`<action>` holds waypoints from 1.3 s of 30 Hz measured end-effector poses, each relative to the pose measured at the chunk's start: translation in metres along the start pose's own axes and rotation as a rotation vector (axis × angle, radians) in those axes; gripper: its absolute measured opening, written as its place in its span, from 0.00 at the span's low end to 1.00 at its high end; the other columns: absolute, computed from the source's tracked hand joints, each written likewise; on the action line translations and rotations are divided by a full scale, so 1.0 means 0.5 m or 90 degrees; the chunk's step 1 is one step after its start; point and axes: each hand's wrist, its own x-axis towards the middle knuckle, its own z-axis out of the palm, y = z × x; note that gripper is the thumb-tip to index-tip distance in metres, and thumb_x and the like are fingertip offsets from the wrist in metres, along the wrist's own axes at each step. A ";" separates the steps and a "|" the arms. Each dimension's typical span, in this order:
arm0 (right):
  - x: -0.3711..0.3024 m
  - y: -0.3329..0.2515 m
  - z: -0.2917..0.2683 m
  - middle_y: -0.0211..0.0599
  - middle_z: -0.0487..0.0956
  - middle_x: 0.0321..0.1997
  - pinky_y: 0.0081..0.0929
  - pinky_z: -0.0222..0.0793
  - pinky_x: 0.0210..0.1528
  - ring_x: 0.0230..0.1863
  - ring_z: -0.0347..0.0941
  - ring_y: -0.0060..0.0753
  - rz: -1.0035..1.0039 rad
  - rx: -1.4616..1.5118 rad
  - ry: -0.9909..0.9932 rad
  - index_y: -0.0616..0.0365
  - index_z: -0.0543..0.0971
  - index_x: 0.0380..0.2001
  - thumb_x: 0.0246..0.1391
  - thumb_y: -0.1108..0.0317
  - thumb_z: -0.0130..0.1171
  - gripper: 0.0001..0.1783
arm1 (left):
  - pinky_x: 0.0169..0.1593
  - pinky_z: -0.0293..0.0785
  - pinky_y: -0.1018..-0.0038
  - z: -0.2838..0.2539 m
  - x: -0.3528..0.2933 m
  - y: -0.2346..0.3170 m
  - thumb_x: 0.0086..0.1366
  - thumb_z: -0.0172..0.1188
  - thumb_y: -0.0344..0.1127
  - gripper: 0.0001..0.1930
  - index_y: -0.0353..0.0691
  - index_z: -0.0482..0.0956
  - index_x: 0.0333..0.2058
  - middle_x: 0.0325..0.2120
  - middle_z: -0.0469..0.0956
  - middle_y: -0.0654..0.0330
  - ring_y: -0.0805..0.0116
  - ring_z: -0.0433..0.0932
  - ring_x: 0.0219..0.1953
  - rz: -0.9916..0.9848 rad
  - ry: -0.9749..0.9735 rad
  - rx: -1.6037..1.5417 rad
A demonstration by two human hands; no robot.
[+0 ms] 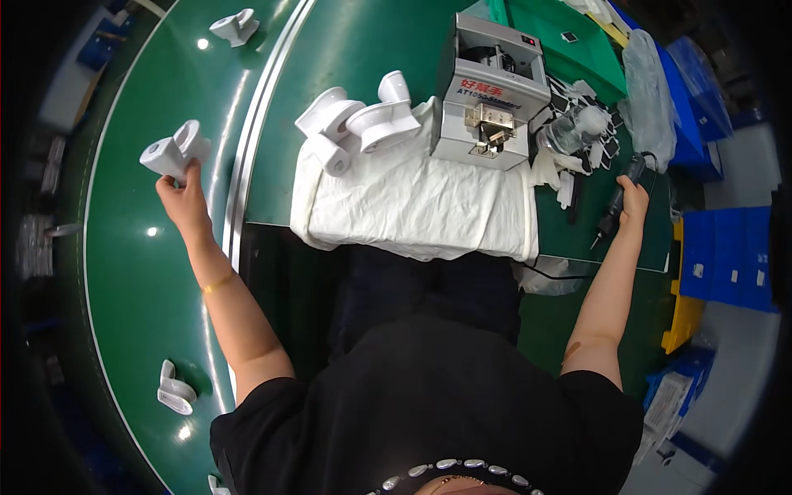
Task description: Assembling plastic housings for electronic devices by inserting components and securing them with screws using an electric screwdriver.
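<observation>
Out to the left, above the green conveyor belt, my left hand (183,198) grips a white curved plastic housing (169,155) by its lower edge. At the far right my right hand (634,202) is wrapped round a black electric screwdriver (614,210), its thin bit pointing down toward the table edge. Between my hands, two similar white housings (386,120) rest on a white cloth (412,202) spread over the bench front. Behind the cloth stands a grey tabletop machine (491,91), probably a screw feeder, with a metal outlet on its front.
More white housings lie on the belt, one at the far end (235,27) and one nearer (176,389). Right of the machine are a clear jar (569,130) and scattered small black-and-white parts (606,136). A green tray (569,41) sits behind; blue bins (730,256) stand at right.
</observation>
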 end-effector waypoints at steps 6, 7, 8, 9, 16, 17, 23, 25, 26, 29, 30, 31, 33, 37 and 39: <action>0.011 0.021 0.002 0.42 0.80 0.35 0.29 0.71 0.35 0.32 0.76 0.33 -0.058 0.019 -0.020 0.69 0.78 0.41 0.46 0.66 0.65 0.20 | 0.52 0.71 0.67 -0.004 0.071 -0.141 0.52 0.73 0.47 0.35 0.26 0.70 0.49 0.46 0.76 0.46 0.57 0.77 0.46 -0.078 0.007 0.112; 0.014 0.029 -0.003 0.44 0.80 0.39 0.29 0.72 0.38 0.35 0.77 0.34 -0.088 0.013 -0.016 0.69 0.77 0.46 0.48 0.64 0.66 0.24 | 0.52 0.71 0.67 -0.008 0.069 -0.141 0.52 0.73 0.47 0.35 0.26 0.70 0.49 0.46 0.76 0.46 0.57 0.77 0.46 -0.077 0.006 0.110; 0.016 0.039 -0.006 0.44 0.80 0.39 0.29 0.72 0.38 0.35 0.77 0.34 -0.088 0.014 -0.014 0.69 0.77 0.46 0.48 0.64 0.66 0.24 | 0.56 0.69 0.65 -0.020 0.062 -0.143 0.50 0.74 0.49 0.39 0.26 0.69 0.52 0.50 0.74 0.43 0.52 0.74 0.52 -0.050 -0.018 0.179; 0.004 0.038 -0.001 0.46 0.79 0.44 0.28 0.71 0.44 0.41 0.77 0.35 -0.099 0.062 -0.004 0.69 0.75 0.51 0.49 0.64 0.68 0.28 | 0.60 0.67 0.62 -0.032 0.055 -0.144 0.48 0.75 0.52 0.44 0.26 0.67 0.56 0.54 0.72 0.40 0.47 0.72 0.57 -0.021 -0.040 0.246; -0.081 -0.014 -0.010 0.47 0.78 0.52 0.26 0.70 0.53 0.49 0.75 0.31 -0.255 0.066 0.115 0.66 0.73 0.56 0.50 0.64 0.71 0.31 | 0.61 0.68 0.59 -0.481 -0.023 -0.094 0.53 0.62 0.68 0.45 0.40 0.68 0.61 0.57 0.72 0.48 0.50 0.72 0.59 -0.059 -0.164 0.928; -0.100 -0.030 -0.011 0.44 0.79 0.50 0.25 0.71 0.52 0.47 0.76 0.29 -0.291 0.056 0.118 0.65 0.76 0.54 0.51 0.65 0.71 0.28 | 0.60 0.68 0.57 -0.535 -0.049 -0.081 0.53 0.59 0.71 0.47 0.40 0.68 0.62 0.57 0.72 0.48 0.50 0.71 0.59 -0.187 -0.154 0.932; -0.134 -0.079 0.057 0.33 0.83 0.33 0.22 0.72 0.42 0.36 0.78 0.23 -0.352 -0.096 -0.017 0.61 0.82 0.39 0.51 0.68 0.67 0.12 | 0.48 0.72 0.50 -0.763 -0.155 -0.229 0.56 0.65 0.57 0.40 0.37 0.65 0.60 0.55 0.72 0.44 0.45 0.73 0.53 -0.433 -0.178 0.574; -0.149 -0.101 0.088 0.39 0.84 0.36 0.26 0.74 0.42 0.38 0.81 0.30 -0.342 -0.170 -0.042 0.62 0.81 0.38 0.52 0.68 0.65 0.11 | 0.42 0.72 0.43 -0.757 -0.211 -0.194 0.57 0.69 0.47 0.41 0.46 0.56 0.65 0.57 0.68 0.49 0.45 0.70 0.53 -0.581 -0.058 0.345; -0.141 -0.102 0.105 0.39 0.84 0.36 0.27 0.74 0.43 0.38 0.81 0.32 -0.338 -0.180 -0.026 0.61 0.81 0.37 0.52 0.66 0.65 0.11 | 0.38 0.69 0.40 -0.783 -0.194 -0.226 0.55 0.70 0.39 0.46 0.58 0.47 0.66 0.59 0.61 0.54 0.44 0.66 0.54 -0.615 -0.090 0.290; -0.117 -0.133 0.140 0.39 0.84 0.37 0.32 0.74 0.44 0.39 0.81 0.38 -0.290 -0.225 -0.004 0.58 0.82 0.35 0.49 0.60 0.67 0.14 | 0.41 0.70 0.39 -0.769 -0.158 -0.236 0.56 0.68 0.35 0.45 0.54 0.48 0.67 0.60 0.63 0.50 0.46 0.68 0.55 -0.574 -0.201 0.254; -0.114 -0.147 0.151 0.40 0.84 0.37 0.36 0.74 0.45 0.40 0.81 0.43 -0.246 -0.259 -0.001 0.56 0.83 0.34 0.47 0.55 0.68 0.17 | 0.45 0.73 0.46 -0.736 -0.154 -0.215 0.55 0.68 0.33 0.44 0.49 0.51 0.66 0.57 0.66 0.49 0.48 0.69 0.53 -0.492 -0.226 0.271; -0.111 -0.155 0.164 0.40 0.84 0.37 0.36 0.74 0.45 0.40 0.81 0.43 -0.245 -0.253 -0.003 0.56 0.83 0.34 0.47 0.55 0.68 0.17 | 0.50 0.71 0.51 -0.741 -0.127 -0.242 0.54 0.68 0.32 0.42 0.47 0.54 0.65 0.57 0.66 0.50 0.50 0.68 0.54 -0.405 -0.226 0.306; -0.112 -0.171 0.178 0.38 0.84 0.38 0.34 0.74 0.44 0.40 0.81 0.42 -0.225 -0.373 -0.008 0.54 0.83 0.32 0.46 0.52 0.69 0.17 | 0.56 0.68 0.60 -0.695 -0.089 -0.250 0.54 0.69 0.31 0.40 0.42 0.58 0.63 0.56 0.67 0.51 0.55 0.67 0.56 -0.242 -0.236 0.340; -0.105 -0.165 0.194 0.42 0.84 0.39 0.38 0.74 0.46 0.43 0.80 0.47 -0.233 -0.326 0.067 0.54 0.82 0.35 0.41 0.51 0.69 0.21 | 0.58 0.67 0.65 -0.450 -0.119 -0.007 0.58 0.67 0.30 0.37 0.42 0.59 0.64 0.55 0.66 0.52 0.59 0.68 0.56 -0.038 -0.202 0.184; -0.077 -0.140 0.193 0.44 0.83 0.38 0.38 0.74 0.46 0.42 0.80 0.46 -0.299 -0.200 0.108 0.55 0.81 0.36 0.42 0.54 0.68 0.21 | 0.57 0.68 0.67 -0.335 -0.170 0.106 0.58 0.66 0.29 0.39 0.44 0.56 0.65 0.54 0.66 0.51 0.60 0.69 0.54 -0.007 -0.237 0.007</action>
